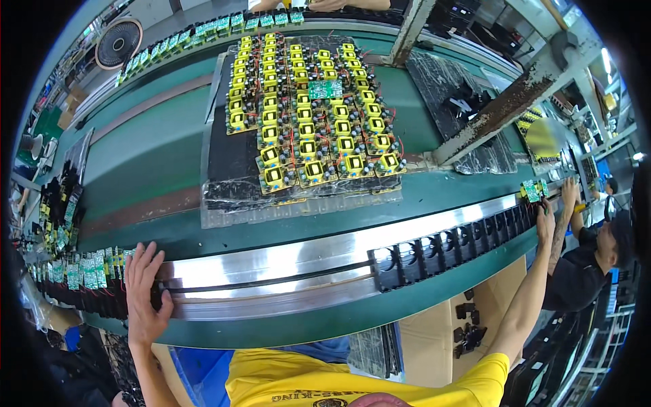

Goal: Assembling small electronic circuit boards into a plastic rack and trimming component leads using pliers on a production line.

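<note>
Bright metal is forming one long rail (285, 254) between the two hands, and the left hand (144, 292) is lying on its near-left end, fingers spread wide with the thumb held apart, touching the metal and gripping nothing. Farther along, the right hand (544, 220) is reaching to the rail's other end, its fingers meeting two small green circuit boards (534, 190); because they are small and partly hidden there, I cannot tell whether those fingers are closing on a board or only touching it. One row of black housings (444, 256), at least eight, is standing on the rail, running leftward from just beside the right fingers and ending well short of the left ones. Just left of the left fingers, more green boards (88, 270) are standing in a line, overlapping too closely to count. Beyond the fingers of both hands, five columns of yellow-topped boards (307, 130) are resting on one black plastic-wrapped stack (230, 193), with one green board (325, 89) lying face-up among them. One co-worker's hand (568, 193) is working just right of the right fingers. Nearer than either hand's fingers, one yellow shirt (291, 380) is showing dark printed lettering and one round emblem.
</note>
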Demonstrator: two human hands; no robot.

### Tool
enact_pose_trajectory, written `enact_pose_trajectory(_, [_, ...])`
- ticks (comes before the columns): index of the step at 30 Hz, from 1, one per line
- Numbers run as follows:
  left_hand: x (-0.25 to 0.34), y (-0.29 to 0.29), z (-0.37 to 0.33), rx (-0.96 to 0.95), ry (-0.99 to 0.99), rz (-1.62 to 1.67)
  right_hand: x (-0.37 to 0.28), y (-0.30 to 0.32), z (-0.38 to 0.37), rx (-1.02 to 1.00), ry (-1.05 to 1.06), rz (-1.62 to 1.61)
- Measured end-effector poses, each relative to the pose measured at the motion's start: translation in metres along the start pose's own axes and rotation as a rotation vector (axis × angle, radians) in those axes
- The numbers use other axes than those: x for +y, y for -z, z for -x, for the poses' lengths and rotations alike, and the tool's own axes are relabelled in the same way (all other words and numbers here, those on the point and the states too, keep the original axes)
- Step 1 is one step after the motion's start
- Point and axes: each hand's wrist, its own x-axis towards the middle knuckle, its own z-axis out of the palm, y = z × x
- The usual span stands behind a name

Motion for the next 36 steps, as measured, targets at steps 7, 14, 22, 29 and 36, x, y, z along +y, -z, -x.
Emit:
enact_pose_trajectory(7, [0.021, 0.03, -0.046, 0.19, -0.052, -0.227, -0.102, -0.009, 0.098, 0.045, 0.063, -0.187])
enact_pose_trajectory(14, [0.089, -0.023, -0.34, 0.19, -0.346, -0.065, -0.194, -0.009, 0.183, 0.08, 0.148, -0.082])
enact_pose_trajectory(22, [0.155, -0.105, -0.442, 0.021, -0.437, -0.239, -0.21, 0.024, 0.234, 0.437, 0.296, 0.098])
enact_pose_trajectory(29, [0.173, -0.053, -0.368, -0.102, -0.296, 0.095, -0.374, 0.102, 0.343, 0.045, 0.024, -0.914])
enact_pose_trajectory(36, [0.178, -0.006, -0.222, -0.047, -0.417, 1.253, -0.503, 0.077, 0.409, -0.065, 0.527, -0.912])
